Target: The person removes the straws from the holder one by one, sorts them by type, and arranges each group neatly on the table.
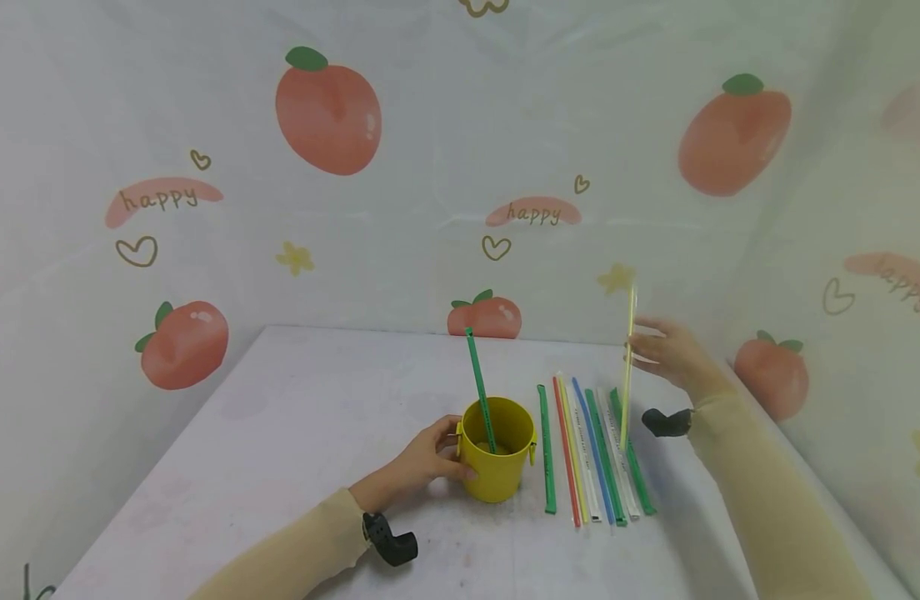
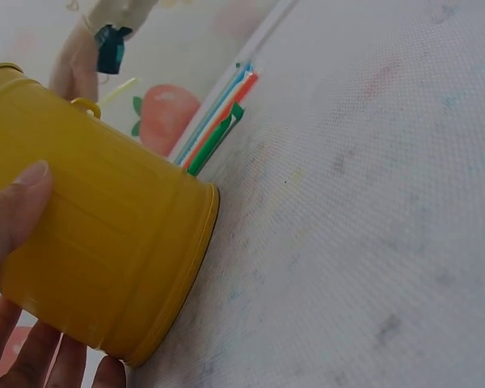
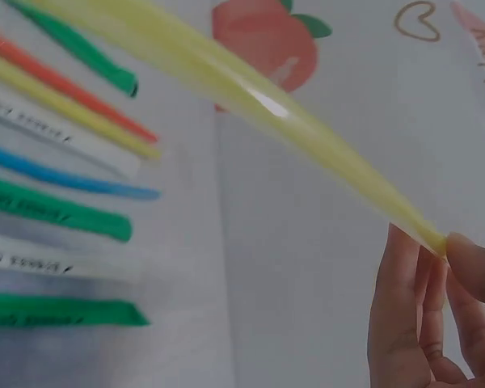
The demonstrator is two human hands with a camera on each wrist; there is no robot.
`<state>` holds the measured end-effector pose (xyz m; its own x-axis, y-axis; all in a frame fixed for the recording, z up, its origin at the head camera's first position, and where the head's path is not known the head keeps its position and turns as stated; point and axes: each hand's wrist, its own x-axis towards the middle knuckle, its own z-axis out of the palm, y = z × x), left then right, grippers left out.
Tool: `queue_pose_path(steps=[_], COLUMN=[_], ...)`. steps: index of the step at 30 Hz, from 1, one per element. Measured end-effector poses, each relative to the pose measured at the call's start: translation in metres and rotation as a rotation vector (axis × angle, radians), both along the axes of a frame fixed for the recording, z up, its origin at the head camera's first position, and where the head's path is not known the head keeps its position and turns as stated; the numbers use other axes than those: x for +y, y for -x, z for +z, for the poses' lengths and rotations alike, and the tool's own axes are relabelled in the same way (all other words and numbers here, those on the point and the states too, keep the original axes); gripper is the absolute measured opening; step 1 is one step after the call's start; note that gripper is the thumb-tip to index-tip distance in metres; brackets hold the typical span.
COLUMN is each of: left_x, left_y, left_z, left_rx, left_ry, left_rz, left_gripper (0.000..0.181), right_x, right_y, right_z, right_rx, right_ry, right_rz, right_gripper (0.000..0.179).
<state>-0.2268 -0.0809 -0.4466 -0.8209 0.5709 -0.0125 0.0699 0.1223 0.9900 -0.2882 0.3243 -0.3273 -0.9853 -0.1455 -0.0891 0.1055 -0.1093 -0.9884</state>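
Note:
A small yellow bucket stands on the white table, and my left hand grips its left side, thumb in front and fingers around the back. Inside leans a green paper-wrapped straw, its top above the rim. Over the right part of the table my right hand pinches a yellow straw between thumb and fingers. That straw is held nearly upright. Below it lies a row of straws: wrapped green, red, yellow, blue and white ones, side by side.
The table has a white cloth and reaches back to a hanging sheet printed with fruit and hearts. The sheet also rises close along the right side, near my right arm.

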Motion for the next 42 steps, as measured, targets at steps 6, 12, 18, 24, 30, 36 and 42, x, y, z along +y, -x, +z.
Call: queue_pose_path(steps=[6,12,18,24,30,36,42], left_x=[0.0,0.0,0.001,0.0,0.001,0.001,0.001], left_y=[0.0,0.001,0.001,-0.001,0.002,0.002,0.001], left_z=[0.0,-0.001,0.0,0.001,-0.002,-0.003,-0.002], left_rx=[0.0,-0.017,0.0,-0.022,-0.012,-0.018,-0.021], left_ry=[-0.003,-0.005,0.005,-0.02,-0.012,-0.004,0.001], left_rz=[0.001,0.009,0.006,0.0,0.001,0.006,0.008], left_gripper=[0.067,0.066,0.067,0.066,0.065,0.065,0.066], right_x=[0.011,0.021,0.027,0.031,0.031,0.033,0.031], right_y=[-0.003,-0.009,-0.014,-0.018,-0.024,-0.029,-0.03], right_z=[-0.021,-0.037,-0.052,-0.062,-0.07,-0.078,-0.083], right_rx=[-0.005,-0.006,-0.071,-0.093,-0.135,-0.157,-0.209], right_ry=[-0.144,-0.35,-0.382,-0.47,-0.551,-0.554,-0.546], right_rz=[0.005,0.02,0.009,0.005,0.009,0.022,0.018], right_gripper=[0.058,0.065,0.063,0.063,0.062,0.059,0.058])
